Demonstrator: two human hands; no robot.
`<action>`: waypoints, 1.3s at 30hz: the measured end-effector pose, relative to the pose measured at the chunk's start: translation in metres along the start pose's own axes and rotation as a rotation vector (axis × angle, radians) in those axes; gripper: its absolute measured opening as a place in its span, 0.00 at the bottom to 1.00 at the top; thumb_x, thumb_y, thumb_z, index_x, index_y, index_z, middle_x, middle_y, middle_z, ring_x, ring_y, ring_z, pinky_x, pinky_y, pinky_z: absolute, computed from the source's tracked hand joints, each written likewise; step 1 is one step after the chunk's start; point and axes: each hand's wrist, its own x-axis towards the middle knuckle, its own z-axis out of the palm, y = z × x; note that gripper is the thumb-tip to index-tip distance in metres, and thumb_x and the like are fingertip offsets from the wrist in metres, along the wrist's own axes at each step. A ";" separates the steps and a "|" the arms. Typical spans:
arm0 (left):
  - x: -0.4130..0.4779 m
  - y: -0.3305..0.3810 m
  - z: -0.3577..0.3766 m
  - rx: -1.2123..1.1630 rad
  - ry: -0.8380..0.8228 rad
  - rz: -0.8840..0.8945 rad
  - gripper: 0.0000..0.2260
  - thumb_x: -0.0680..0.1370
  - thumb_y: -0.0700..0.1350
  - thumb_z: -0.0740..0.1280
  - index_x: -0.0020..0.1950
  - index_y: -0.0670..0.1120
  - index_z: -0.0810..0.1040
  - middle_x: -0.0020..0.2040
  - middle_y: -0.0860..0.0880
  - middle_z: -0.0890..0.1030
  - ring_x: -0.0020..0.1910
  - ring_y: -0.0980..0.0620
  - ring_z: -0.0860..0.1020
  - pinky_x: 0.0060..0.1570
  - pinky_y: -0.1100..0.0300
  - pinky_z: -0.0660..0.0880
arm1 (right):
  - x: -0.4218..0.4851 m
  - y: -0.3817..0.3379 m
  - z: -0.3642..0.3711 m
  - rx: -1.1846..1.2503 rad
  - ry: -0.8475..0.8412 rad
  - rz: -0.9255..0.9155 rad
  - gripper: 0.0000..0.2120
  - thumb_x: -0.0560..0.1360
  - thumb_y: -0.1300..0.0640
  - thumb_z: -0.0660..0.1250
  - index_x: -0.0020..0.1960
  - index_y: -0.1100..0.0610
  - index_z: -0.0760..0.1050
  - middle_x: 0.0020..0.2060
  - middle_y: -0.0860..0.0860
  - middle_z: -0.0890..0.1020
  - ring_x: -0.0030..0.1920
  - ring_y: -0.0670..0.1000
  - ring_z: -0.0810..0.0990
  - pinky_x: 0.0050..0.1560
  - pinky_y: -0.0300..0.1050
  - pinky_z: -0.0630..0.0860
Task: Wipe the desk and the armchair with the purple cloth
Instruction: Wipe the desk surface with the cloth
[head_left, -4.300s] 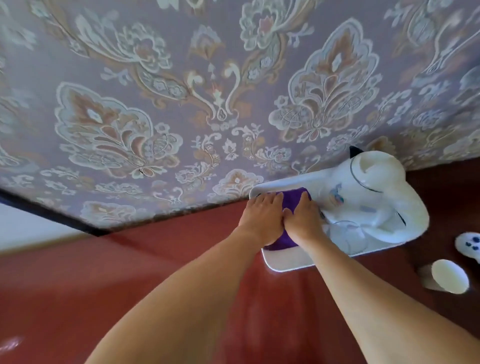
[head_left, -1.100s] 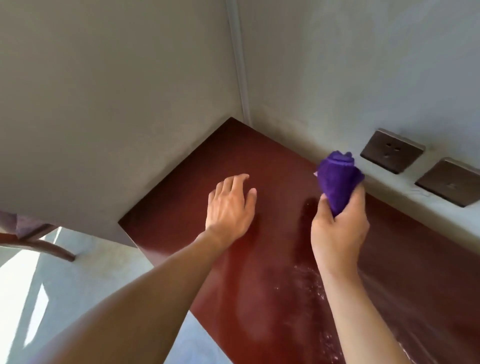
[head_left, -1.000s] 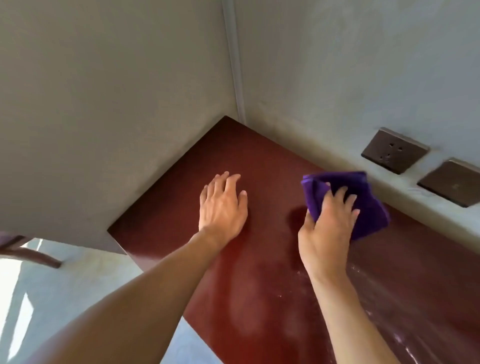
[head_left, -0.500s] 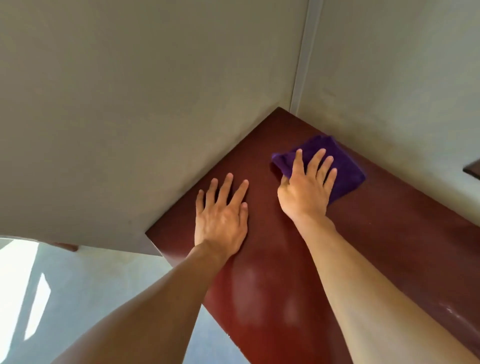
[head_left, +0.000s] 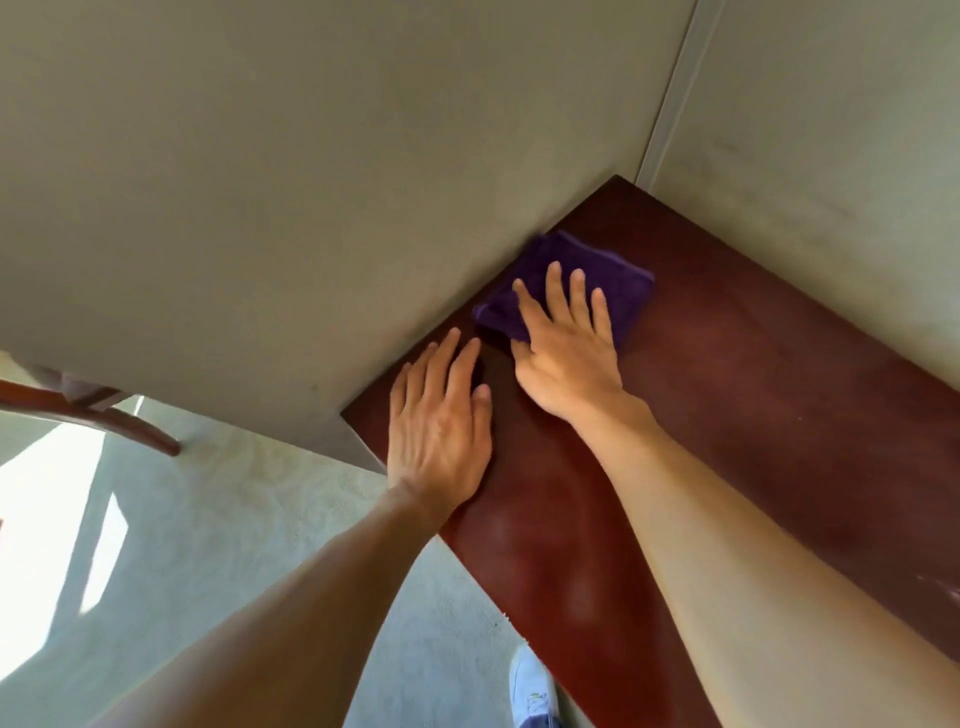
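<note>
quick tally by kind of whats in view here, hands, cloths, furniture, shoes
hands: 2, left hand and right hand
cloths: 1, purple cloth
furniture: 2, desk and chair, the chair only partly in view
shoes: 1, white shoe
total: 6

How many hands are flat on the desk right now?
2. The left hand lies bare on the desk near its front edge; the right hand presses the purple cloth down beside the left wall.

Glossy wood desk, terry cloth
</note>
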 end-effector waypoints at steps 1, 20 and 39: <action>-0.010 -0.009 -0.005 0.000 0.013 -0.020 0.22 0.84 0.48 0.58 0.78 0.46 0.68 0.79 0.46 0.67 0.78 0.44 0.66 0.76 0.44 0.63 | -0.010 -0.010 0.003 0.002 0.004 -0.021 0.32 0.80 0.46 0.57 0.82 0.47 0.51 0.82 0.57 0.48 0.82 0.60 0.42 0.79 0.58 0.39; -0.118 -0.038 -0.022 0.097 -0.101 -0.029 0.26 0.85 0.55 0.45 0.80 0.48 0.64 0.82 0.49 0.60 0.82 0.48 0.54 0.81 0.44 0.45 | -0.179 -0.059 0.029 0.040 -0.061 -0.252 0.31 0.79 0.46 0.61 0.80 0.49 0.59 0.82 0.59 0.52 0.82 0.59 0.48 0.80 0.58 0.49; -0.075 0.061 0.024 0.191 -0.191 0.172 0.27 0.83 0.61 0.50 0.81 0.55 0.60 0.82 0.54 0.59 0.81 0.48 0.58 0.78 0.40 0.57 | -0.098 0.220 -0.064 -0.052 -0.047 0.358 0.28 0.81 0.44 0.51 0.80 0.47 0.55 0.82 0.55 0.45 0.82 0.56 0.42 0.80 0.56 0.40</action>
